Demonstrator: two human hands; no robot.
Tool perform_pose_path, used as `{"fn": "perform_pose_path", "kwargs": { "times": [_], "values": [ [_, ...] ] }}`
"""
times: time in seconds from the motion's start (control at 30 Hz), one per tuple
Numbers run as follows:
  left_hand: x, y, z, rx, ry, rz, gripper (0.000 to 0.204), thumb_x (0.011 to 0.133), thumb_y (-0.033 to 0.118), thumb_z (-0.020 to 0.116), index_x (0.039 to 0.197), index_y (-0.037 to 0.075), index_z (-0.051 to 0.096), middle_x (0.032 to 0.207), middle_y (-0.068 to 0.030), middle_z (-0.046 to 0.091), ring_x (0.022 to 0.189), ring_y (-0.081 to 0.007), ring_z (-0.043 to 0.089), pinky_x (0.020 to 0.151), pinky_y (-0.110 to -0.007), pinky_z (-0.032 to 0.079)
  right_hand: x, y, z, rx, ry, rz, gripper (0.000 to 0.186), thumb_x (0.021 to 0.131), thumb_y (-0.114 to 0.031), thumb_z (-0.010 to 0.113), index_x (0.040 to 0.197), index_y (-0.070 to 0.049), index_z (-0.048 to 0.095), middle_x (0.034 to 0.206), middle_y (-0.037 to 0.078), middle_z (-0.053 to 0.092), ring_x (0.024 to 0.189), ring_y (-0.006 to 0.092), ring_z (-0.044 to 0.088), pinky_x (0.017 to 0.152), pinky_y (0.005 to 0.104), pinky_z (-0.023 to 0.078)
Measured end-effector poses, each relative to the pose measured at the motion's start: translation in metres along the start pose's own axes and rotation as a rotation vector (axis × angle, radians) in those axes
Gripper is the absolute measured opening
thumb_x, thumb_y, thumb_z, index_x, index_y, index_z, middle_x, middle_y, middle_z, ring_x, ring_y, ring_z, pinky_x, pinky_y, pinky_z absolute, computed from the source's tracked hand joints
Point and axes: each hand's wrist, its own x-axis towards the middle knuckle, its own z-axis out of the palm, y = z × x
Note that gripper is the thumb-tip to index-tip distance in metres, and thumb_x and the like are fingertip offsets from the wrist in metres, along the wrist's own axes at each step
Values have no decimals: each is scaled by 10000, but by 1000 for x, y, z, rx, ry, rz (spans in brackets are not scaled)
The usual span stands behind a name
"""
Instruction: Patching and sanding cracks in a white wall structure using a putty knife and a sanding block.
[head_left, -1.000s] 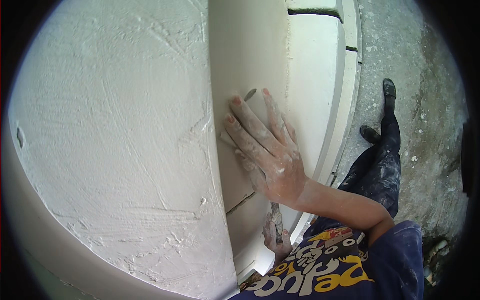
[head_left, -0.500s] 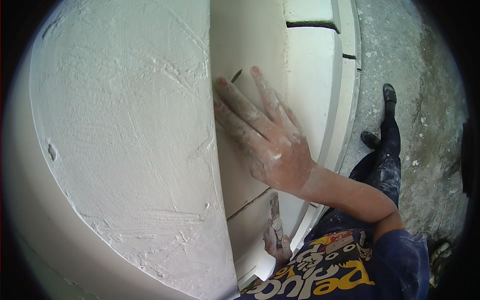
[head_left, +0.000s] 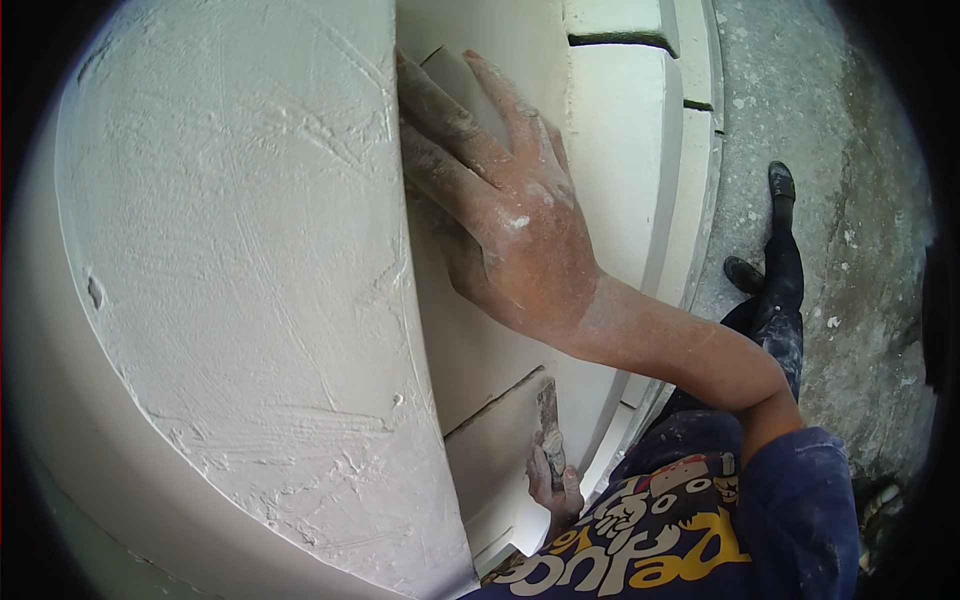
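A thin grey flat blade [head_left: 470,88] shows between the spread fingers of my right hand [head_left: 520,235], most of it hidden beneath them. Those fingers press it against the recessed white surface, close beside the edge of a broad white plastered face [head_left: 250,250]. White dust coats the hand, and its back is toward me. Lower down, nearer my body, my left hand [head_left: 555,490] is closed round a putty knife [head_left: 549,425] with a plaster-smeared blade pointing up. That blade lies next to a dark groove [head_left: 495,402] in the white surface.
White stepped blocks [head_left: 620,130] with dark gaps curve along the right of the work. Beyond them lies a grey, spattered concrete floor [head_left: 800,90]. My dusty dark trousers and shoes [head_left: 745,275] are at the right. Some debris [head_left: 880,505] sits at the lower right.
My right hand has moved up and a little left, deeper along the plastered edge. The blade between its fingers has turned from edge-on to showing its flat face. My left hand has hardly moved.
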Motion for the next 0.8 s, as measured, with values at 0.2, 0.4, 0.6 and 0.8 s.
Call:
{"fn": "perform_pose_path", "kwargs": {
  "times": [0.2,0.4,0.6,0.8],
  "values": [
    [-1,-10,-2,-17,-35,-6,648,877,127,603,1439,-143,426,1412,-349,530,1240,-508,561,1062,-533,440,-61,-26,-7,3,-237,-82,501,899,-120,649,1383,-244,629,1592,21,414,1456,414,359,1106,542,478],
    [6,-7,-1,-20,-46,41,651,860,93,609,1442,-137,429,1408,-354,531,1252,-510,556,1074,-529,435,-9,-5,0,-33,8,-4,281,812,-50,764,1091,-40,739,1458,181,501,1417,503,377,1042,613,445],
    [-1,-12,2,-36,20,72,666,862,115,614,1449,-136,429,1411,-348,533,1270,-507,548,1086,-529,428,-33,-8,-14,-60,-187,-139,459,822,-60,679,1279,-26,680,1591,172,362,1383,439,407,1038,524,496],
    [8,-10,-2,17,-38,47,728,944,330,608,1434,-175,419,1332,-380,552,1224,-499,575,1060,-501,441,-16,-19,-9,-27,-122,1,322,792,-77,789,1107,-23,749,1462,242,442,1406,461,378,1059,615,422]
  ]
}}
